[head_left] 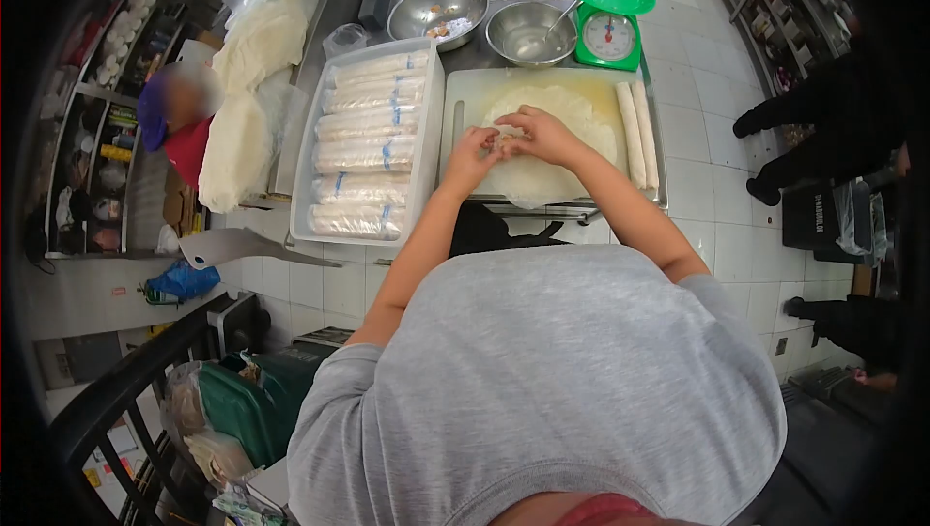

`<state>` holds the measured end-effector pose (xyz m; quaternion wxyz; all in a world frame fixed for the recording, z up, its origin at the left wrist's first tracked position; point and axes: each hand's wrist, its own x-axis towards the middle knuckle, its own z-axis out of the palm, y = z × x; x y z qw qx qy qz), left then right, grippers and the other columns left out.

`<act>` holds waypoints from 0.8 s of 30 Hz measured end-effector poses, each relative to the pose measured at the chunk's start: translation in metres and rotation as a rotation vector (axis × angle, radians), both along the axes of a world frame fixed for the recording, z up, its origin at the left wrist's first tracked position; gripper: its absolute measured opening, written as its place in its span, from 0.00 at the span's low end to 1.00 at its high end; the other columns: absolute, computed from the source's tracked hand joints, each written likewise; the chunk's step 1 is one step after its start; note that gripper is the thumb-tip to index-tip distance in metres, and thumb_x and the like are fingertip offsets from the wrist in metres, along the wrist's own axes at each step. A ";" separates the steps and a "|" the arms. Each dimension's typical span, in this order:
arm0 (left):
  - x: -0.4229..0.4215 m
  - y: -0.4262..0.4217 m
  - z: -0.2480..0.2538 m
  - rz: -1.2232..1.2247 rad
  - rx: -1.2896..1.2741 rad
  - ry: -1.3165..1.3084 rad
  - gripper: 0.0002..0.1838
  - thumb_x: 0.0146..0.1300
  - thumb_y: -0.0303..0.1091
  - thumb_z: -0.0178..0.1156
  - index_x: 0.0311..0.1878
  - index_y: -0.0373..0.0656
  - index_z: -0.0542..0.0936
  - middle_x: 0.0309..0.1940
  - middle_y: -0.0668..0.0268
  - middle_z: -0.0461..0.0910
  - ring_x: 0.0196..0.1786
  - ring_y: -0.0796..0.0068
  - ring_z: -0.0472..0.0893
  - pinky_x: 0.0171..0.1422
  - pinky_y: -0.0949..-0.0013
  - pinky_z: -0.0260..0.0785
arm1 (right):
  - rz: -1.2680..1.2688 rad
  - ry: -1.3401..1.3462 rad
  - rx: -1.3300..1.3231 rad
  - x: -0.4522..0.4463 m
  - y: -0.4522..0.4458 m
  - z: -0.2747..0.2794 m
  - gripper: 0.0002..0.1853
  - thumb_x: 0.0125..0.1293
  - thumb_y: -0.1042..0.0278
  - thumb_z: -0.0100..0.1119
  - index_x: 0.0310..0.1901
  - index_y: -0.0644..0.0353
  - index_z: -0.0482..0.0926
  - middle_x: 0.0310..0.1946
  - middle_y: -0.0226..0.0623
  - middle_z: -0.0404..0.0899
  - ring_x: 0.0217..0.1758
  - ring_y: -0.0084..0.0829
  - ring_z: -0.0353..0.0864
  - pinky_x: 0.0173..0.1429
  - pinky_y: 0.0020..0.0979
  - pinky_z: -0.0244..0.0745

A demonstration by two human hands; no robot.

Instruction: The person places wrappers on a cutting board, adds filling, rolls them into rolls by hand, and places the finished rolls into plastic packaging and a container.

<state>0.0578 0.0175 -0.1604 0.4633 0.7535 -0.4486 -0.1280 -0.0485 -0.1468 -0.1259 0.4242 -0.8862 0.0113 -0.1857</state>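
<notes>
My left hand (pixel 470 160) and my right hand (pixel 541 135) meet over the left part of thin, round, pale wrapper sheets (pixel 572 124). Both have their fingers bent in and closed around a small whitish-orange clump of filling (pixel 504 142), partly hidden by the fingertips. The sheets lie on a white cutting board (pixel 468 90). Two long pale rolls (pixel 637 134) lie side by side along the board's right edge. Left of the board, a white plastic tub (pixel 435 129) holds several wrapped bundles of rolls (pixel 366 155).
Behind the board stand a steel bowl with filling bits (pixel 412 15), another steel bowl with a spoon (pixel 513 42) and a green dial scale (pixel 608 39). Plastic-covered pale sheets (pixel 254 61) lie at left. A person in a purple cap (pixel 153 114) is beyond them; dark-clothed legs (pixel 814 134) show right.
</notes>
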 end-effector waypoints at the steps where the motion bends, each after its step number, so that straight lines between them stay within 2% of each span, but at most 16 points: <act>1: 0.003 0.001 0.001 -0.004 0.009 -0.007 0.16 0.51 0.32 0.68 0.43 0.39 0.80 0.38 0.60 0.75 0.39 0.66 0.76 0.45 0.68 0.69 | 0.019 -0.005 -0.047 0.003 -0.001 -0.007 0.11 0.49 0.67 0.65 0.36 0.57 0.81 0.32 0.41 0.76 0.40 0.44 0.75 0.45 0.39 0.71; 3: 0.003 0.004 0.002 -0.032 0.031 -0.032 0.17 0.50 0.32 0.69 0.44 0.39 0.81 0.37 0.59 0.75 0.39 0.65 0.77 0.44 0.67 0.70 | 0.062 -0.018 -0.139 0.012 -0.004 -0.026 0.13 0.50 0.65 0.65 0.39 0.55 0.81 0.33 0.42 0.76 0.41 0.44 0.75 0.45 0.39 0.71; 6: 0.004 0.002 0.009 -0.063 0.010 -0.128 0.17 0.49 0.31 0.69 0.44 0.39 0.81 0.35 0.59 0.75 0.39 0.63 0.77 0.43 0.65 0.70 | 0.078 0.165 -0.152 0.015 -0.010 -0.031 0.13 0.49 0.65 0.65 0.37 0.57 0.81 0.35 0.43 0.76 0.41 0.44 0.75 0.45 0.38 0.71; 9: -0.004 0.003 0.008 -0.019 -0.063 -0.245 0.15 0.52 0.29 0.66 0.45 0.39 0.81 0.36 0.61 0.76 0.39 0.64 0.76 0.45 0.66 0.69 | 0.065 0.070 -0.206 0.004 -0.009 -0.018 0.08 0.50 0.66 0.64 0.31 0.59 0.80 0.37 0.42 0.76 0.41 0.44 0.76 0.45 0.39 0.71; 11: -0.001 0.007 -0.002 -0.030 -0.034 -0.300 0.16 0.51 0.28 0.66 0.45 0.40 0.81 0.36 0.60 0.75 0.40 0.63 0.76 0.45 0.65 0.69 | 0.074 0.095 -0.240 0.005 -0.004 -0.019 0.09 0.50 0.67 0.64 0.33 0.60 0.81 0.37 0.43 0.76 0.41 0.44 0.76 0.45 0.39 0.72; 15: 0.009 0.003 -0.009 -0.027 0.088 -0.189 0.18 0.49 0.27 0.67 0.47 0.40 0.80 0.37 0.60 0.75 0.42 0.63 0.76 0.46 0.66 0.69 | 0.039 0.185 -0.289 0.017 0.005 -0.027 0.10 0.51 0.67 0.63 0.35 0.60 0.81 0.37 0.43 0.76 0.41 0.45 0.76 0.45 0.39 0.72; 18: 0.008 0.002 -0.005 -0.018 0.008 -0.187 0.16 0.50 0.27 0.66 0.46 0.41 0.81 0.36 0.60 0.75 0.40 0.63 0.76 0.45 0.67 0.69 | 0.085 0.203 -0.152 0.014 -0.004 -0.022 0.10 0.52 0.65 0.64 0.35 0.59 0.82 0.35 0.42 0.77 0.41 0.44 0.76 0.45 0.39 0.72; 20: -0.001 0.001 0.001 0.018 -0.138 -0.121 0.14 0.52 0.27 0.65 0.45 0.41 0.81 0.36 0.61 0.76 0.40 0.64 0.77 0.44 0.67 0.70 | 0.033 0.169 0.013 0.006 -0.007 -0.010 0.09 0.52 0.64 0.64 0.34 0.58 0.82 0.33 0.40 0.77 0.41 0.43 0.76 0.44 0.39 0.72; 21: 0.000 -0.001 0.003 -0.001 -0.111 -0.136 0.15 0.52 0.27 0.65 0.45 0.41 0.81 0.37 0.61 0.76 0.40 0.63 0.77 0.44 0.67 0.70 | 0.010 0.155 0.100 0.000 -0.006 -0.006 0.09 0.52 0.63 0.65 0.33 0.58 0.83 0.33 0.40 0.77 0.40 0.42 0.76 0.44 0.39 0.72; 24: 0.006 -0.003 0.003 -0.053 -0.036 -0.149 0.15 0.52 0.28 0.66 0.45 0.41 0.81 0.40 0.60 0.77 0.42 0.63 0.77 0.45 0.66 0.70 | 0.040 0.035 -0.081 0.008 -0.010 -0.031 0.10 0.52 0.64 0.65 0.35 0.57 0.83 0.32 0.39 0.77 0.40 0.42 0.76 0.45 0.38 0.71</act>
